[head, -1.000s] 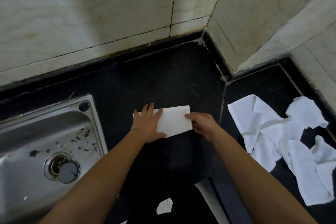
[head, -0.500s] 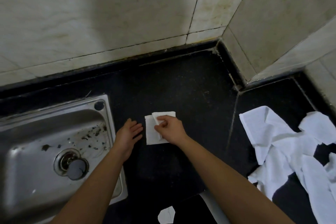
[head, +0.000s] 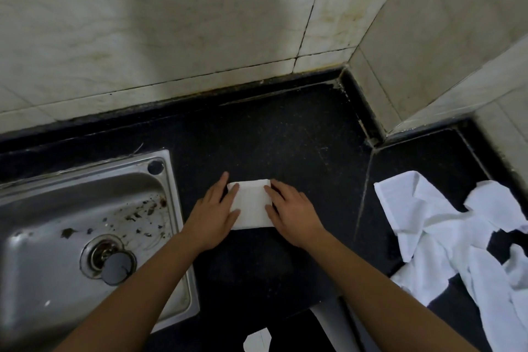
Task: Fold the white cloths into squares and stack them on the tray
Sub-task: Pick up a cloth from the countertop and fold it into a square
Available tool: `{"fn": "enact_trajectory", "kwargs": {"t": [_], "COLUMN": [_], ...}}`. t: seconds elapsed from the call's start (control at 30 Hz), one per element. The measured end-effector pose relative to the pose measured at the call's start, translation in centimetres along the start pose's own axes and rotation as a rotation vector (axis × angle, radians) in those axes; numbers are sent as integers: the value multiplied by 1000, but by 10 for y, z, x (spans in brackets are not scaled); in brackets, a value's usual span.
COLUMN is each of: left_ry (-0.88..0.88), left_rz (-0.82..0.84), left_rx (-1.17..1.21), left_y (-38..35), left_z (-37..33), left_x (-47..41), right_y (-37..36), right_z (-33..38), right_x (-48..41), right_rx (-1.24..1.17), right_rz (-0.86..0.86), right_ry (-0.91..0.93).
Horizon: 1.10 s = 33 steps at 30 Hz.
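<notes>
A small white cloth (head: pixel 252 206), folded into a near square, lies flat on the black counter (head: pixel 285 140) in the middle of the view. My left hand (head: pixel 215 214) rests flat on its left edge with fingers spread. My right hand (head: pixel 290 213) presses flat on its right edge. A heap of several unfolded white cloths (head: pixel 445 234) lies on the counter at the right. No tray is in view.
A steel sink (head: pixel 85 226) with a drain plug (head: pixel 117 268) sits at the left, close to my left arm. Tiled walls (head: pixel 200 23) close off the back and right corner. A white scrap (head: pixel 255 341) lies below the counter's front edge.
The long folded strip was folded over from the right into a square. Both hands now lie flat on its two sides. The view shifted a little.
</notes>
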State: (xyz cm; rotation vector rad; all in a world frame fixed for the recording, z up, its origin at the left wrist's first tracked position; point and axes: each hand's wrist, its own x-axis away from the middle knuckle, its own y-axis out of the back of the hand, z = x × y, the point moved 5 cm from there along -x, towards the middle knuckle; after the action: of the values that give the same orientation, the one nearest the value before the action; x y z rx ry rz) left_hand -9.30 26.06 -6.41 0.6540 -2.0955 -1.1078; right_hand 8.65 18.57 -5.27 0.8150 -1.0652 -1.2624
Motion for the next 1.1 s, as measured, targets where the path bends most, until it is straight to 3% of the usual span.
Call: {"fn": "enact_trajectory", "kwargs": {"t": [0.07, 0.13, 0.27, 0.5, 0.63, 0.77, 0.87, 1.1], "left_ry": [-72, -92, -76, -91, -83, 28, 175, 292], "left_rz": [120, 216, 311, 355, 303, 41, -71, 35], "left_rx": [-228, -338, -399, -398, -317, -8, 154, 203], "left_y": [-8, -12, -16, -20, -14, -2, -2, -8], "left_z": [-2, 0, 12, 16, 12, 8, 8, 7], "left_x": [-7, -11, -16, -20, -17, -13, -8, 13], "right_y": [-12, -22, -34, -41, -31, -18, -23, -18], "right_z": [-3, -4, -16, -21, -16, -18, -16, -14], "right_x": [2, -1, -11, -12, 0, 19, 21, 11], "right_rx": [110, 186, 253, 243, 24, -170, -398, -528], "right_rz": [190, 259, 347, 359, 309, 106, 189, 250], "right_ry": [35, 56, 15, 2, -78, -317, -517, -632]}}
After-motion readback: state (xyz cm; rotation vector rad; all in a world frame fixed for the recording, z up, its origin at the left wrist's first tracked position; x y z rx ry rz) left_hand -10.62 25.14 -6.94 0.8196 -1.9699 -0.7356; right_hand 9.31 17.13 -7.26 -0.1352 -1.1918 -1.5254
